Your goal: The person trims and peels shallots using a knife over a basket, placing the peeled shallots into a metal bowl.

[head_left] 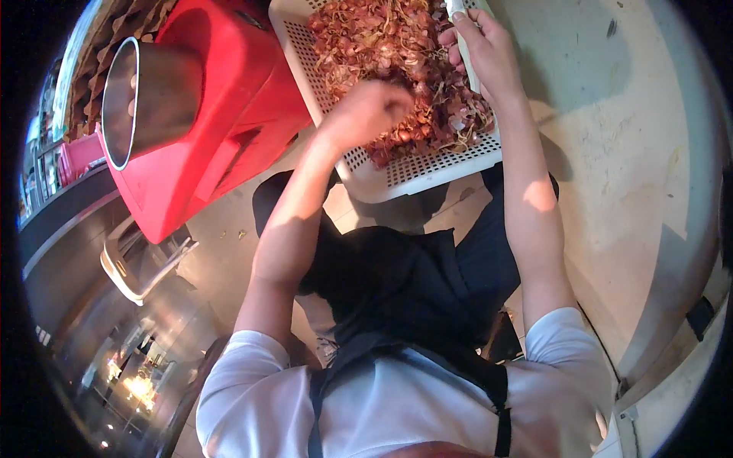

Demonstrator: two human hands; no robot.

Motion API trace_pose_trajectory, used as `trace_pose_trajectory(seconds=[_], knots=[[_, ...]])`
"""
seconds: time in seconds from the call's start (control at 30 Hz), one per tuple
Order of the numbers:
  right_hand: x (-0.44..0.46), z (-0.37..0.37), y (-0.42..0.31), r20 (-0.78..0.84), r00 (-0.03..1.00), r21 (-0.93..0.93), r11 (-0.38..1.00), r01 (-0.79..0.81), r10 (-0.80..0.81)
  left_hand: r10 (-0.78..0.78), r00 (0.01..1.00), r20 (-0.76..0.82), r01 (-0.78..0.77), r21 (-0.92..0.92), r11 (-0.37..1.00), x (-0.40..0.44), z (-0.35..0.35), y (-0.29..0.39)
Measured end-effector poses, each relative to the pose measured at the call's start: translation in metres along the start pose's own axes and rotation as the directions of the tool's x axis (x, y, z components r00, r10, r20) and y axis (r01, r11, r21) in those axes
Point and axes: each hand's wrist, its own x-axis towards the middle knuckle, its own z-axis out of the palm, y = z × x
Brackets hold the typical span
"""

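Note:
A white perforated plastic basket [397,185] stands in front of my knees. It holds a heap of small reddish-brown shallots [374,38] with dry skins and stringy roots. My left hand [368,111] is over the near part of the heap, palm down and blurred by motion; its fingers point into the shallots, and their tips are hidden. On the basket's right side, my right hand [489,53] is closed round the white rim, thumb on top and fingers reaching inside, close to the shallots.
Left of the basket stands a red plastic stool or bin [221,99] bearing a metal pot [164,95] with a few roundish things inside. Brown egg trays [114,46] are stacked behind it. A pale plastic container [126,267] lies lower left. A pale wall or panel [611,153] rises at right.

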Motion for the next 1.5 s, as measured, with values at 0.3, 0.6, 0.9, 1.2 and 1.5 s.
trace_pose_trajectory(seconds=[0.3, 0.6, 0.9, 1.2, 1.5], knots=[[0.000, 0.007, -0.009, -0.022, 1.000, -0.069, 0.997, -0.021, 0.019, -0.300, 0.944, 0.141, 0.123, 0.691, 0.713, -0.010, 0.056, 0.017], [-0.001, 0.004, -0.001, -0.029, 0.999, -0.110, 0.994, 0.014, -0.018, -0.071, 0.996, -0.051, 0.056, -0.256, 0.965, -0.002, -0.014, -0.002], [-0.012, 0.031, 0.000, 0.169, 0.985, -0.130, 0.991, 0.041, -0.019, -0.260, 0.956, -0.135, 0.037, -0.824, 0.565, 0.005, -0.021, 0.008], [-0.017, 0.044, 0.016, 0.159, 0.987, -0.098, 0.995, 0.026, -0.010, -0.305, 0.931, -0.203, -0.005, -0.839, 0.543, 0.011, -0.019, 0.006], [-0.015, 0.041, 0.012, 0.114, 0.993, -0.060, 0.998, 0.024, -0.017, -0.059, 0.930, -0.362, -0.053, -0.294, 0.954, 0.009, -0.016, 0.001]])
